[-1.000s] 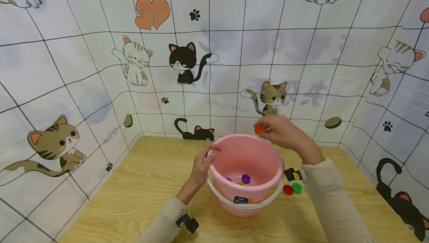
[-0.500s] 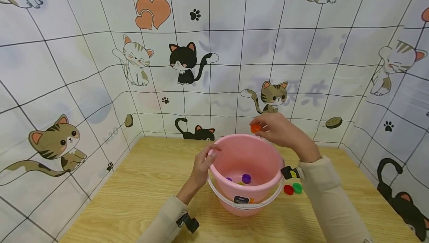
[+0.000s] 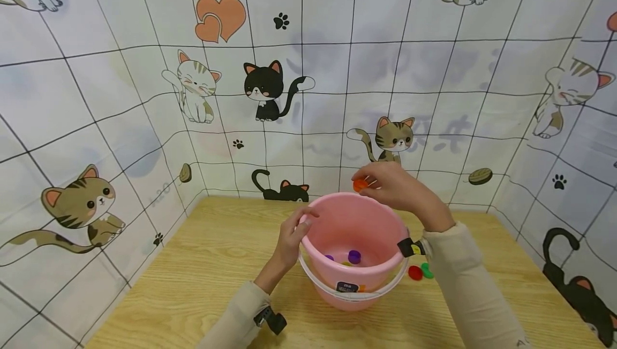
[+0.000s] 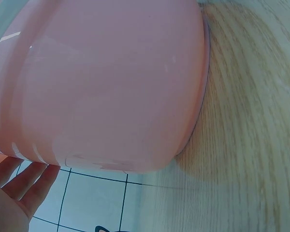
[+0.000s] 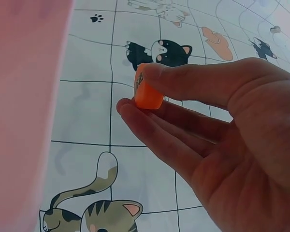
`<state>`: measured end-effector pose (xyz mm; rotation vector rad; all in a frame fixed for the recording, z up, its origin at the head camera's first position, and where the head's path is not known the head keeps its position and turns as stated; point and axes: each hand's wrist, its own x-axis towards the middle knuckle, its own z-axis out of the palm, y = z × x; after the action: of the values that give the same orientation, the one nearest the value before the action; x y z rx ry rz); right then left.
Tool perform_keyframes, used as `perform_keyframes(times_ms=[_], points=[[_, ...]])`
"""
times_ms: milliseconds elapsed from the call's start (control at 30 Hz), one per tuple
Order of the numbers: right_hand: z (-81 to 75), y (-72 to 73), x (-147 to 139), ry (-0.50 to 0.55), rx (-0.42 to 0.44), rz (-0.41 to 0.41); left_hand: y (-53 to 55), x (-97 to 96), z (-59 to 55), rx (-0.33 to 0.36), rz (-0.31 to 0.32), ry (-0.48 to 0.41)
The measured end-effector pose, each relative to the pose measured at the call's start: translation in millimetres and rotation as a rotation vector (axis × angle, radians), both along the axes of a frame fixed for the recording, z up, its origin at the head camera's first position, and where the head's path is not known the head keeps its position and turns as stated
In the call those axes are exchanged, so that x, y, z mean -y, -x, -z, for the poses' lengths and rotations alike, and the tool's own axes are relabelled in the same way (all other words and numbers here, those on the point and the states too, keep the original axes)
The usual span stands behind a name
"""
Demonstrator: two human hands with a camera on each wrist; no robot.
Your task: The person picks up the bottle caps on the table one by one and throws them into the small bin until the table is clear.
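A pink bucket with a white handle stands on the wooden table. My left hand grips its left rim, thumb outside and fingertips over the edge; in the left wrist view the fingers lie against the bucket's wall. Above the far rim, my right hand pinches an orange bottle cap. The right wrist view has this orange cap between thumb and fingers, with dark print on its side. Inside the bucket lie a purple cap, part of another purple one and a bit of something yellow, partly hidden by the near rim.
A red cap and a green cap lie on the table right of the bucket, close to the right sleeve. White cloth walls printed with cats and grid lines enclose the table at the back and sides.
My right hand has moved left with the orange cap, bringing it over the bucket's far rim. The left hand and the bucket have stayed in place.
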<state>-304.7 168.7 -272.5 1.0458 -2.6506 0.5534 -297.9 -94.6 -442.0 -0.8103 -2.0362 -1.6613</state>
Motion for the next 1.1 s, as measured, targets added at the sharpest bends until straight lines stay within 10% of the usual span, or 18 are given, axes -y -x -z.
perform_keyframes(times_ms=[1100], points=[[1.1,4.7,3.4,-0.028,0.010,-0.044,0.2,0.6,0.7,0.001,0.002,0.008]])
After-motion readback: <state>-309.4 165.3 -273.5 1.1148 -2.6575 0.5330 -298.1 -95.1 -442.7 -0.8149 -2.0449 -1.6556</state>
